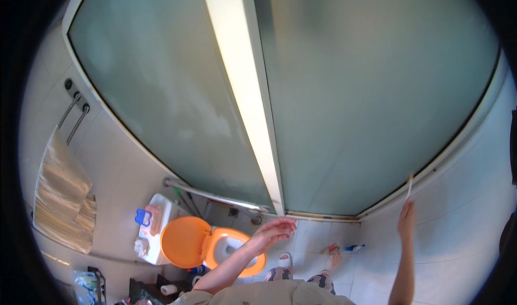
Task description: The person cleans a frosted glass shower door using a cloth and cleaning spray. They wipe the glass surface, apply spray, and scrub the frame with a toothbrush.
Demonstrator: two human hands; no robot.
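My right hand grips a slim white-handled brush, perhaps a toothbrush. Its tip meets the lower right edge of the white shower-door frame, beside the tiled wall. My left hand hovers in front of my body with its fingers loosely bent and nothing visible in it. In this view it overlaps the rim of a toilet with an orange seat. Large frosted glass panels rise before me, divided by a pale upright post.
An orange toilet lid leans open against a white cistern bearing small items. Grab bar and towel are at left. On the tiled floor lie a blue bottle and a small plastic bag, near my slippered feet.
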